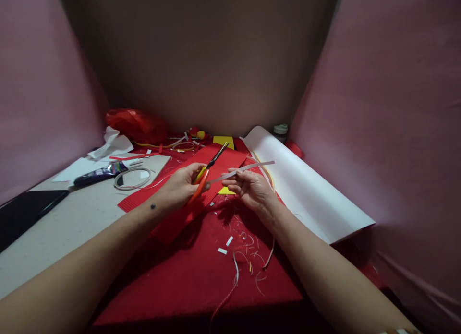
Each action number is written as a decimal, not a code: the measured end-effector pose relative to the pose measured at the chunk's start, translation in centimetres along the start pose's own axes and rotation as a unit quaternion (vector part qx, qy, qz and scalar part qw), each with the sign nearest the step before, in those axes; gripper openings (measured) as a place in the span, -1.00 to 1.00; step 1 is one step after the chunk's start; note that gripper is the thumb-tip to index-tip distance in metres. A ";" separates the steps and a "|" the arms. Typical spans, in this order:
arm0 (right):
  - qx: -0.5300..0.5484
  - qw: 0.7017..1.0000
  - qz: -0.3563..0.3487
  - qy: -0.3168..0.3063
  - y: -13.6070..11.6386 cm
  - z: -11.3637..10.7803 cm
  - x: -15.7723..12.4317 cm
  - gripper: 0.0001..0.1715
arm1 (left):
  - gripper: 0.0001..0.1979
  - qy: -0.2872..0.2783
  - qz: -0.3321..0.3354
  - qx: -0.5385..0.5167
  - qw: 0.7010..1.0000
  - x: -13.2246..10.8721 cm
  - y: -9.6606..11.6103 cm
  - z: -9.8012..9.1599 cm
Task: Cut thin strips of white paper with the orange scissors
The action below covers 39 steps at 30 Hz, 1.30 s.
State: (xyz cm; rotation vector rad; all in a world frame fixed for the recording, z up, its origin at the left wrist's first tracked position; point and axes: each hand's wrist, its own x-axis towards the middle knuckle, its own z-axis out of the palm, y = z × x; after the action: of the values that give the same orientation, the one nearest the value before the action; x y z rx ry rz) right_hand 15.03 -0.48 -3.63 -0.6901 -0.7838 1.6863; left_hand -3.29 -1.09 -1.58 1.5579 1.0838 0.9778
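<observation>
My left hand (186, 179) is closed on scissors (202, 181) with orange and yellow handles, their dark blades angled up and away. In my right hand (252, 187), pinched between thumb and fingers, is a narrow pale paper strip (259, 165). One end of the strip reaches left to the fingers of my left hand; the other sticks out to the right. Below both hands lies a red corrugated sheet (173, 219), partly over a yellow piece (224, 142) on the red cloth (201, 286).
A rolled white sheet (298, 190) lies on the right. To the left, a pale board (36, 262) carries a dark tube (101, 173), a coil of cord (117, 181) and a black flat device (32, 209). A red plastic bag (137, 125) sits behind. Thread scraps (252, 247) litter the cloth.
</observation>
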 end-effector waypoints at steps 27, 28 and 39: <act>0.022 0.998 -0.050 0.027 -0.5 -0.7 0.8 -0.82 | -0.70 0.002 0.002 0.095 0.995 0.2 -0.7 -0.7; 0.022 0.997 -0.062 0.040 -0.7 -0.9 0.9 -0.84 | -0.68 0.000 0.000 0.094 0.996 0.3 -0.7 -0.9; 0.077 0.986 -0.108 0.102 -1.7 -1.3 1.3 -0.87 | -0.62 0.004 -0.015 0.103 0.995 0.6 -1.3 -1.4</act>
State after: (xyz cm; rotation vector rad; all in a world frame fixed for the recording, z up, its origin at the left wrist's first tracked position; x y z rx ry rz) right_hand 16.69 1.32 -3.18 -0.6345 -0.5569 1.4371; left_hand -4.71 0.07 -2.49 1.6981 1.2418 0.8745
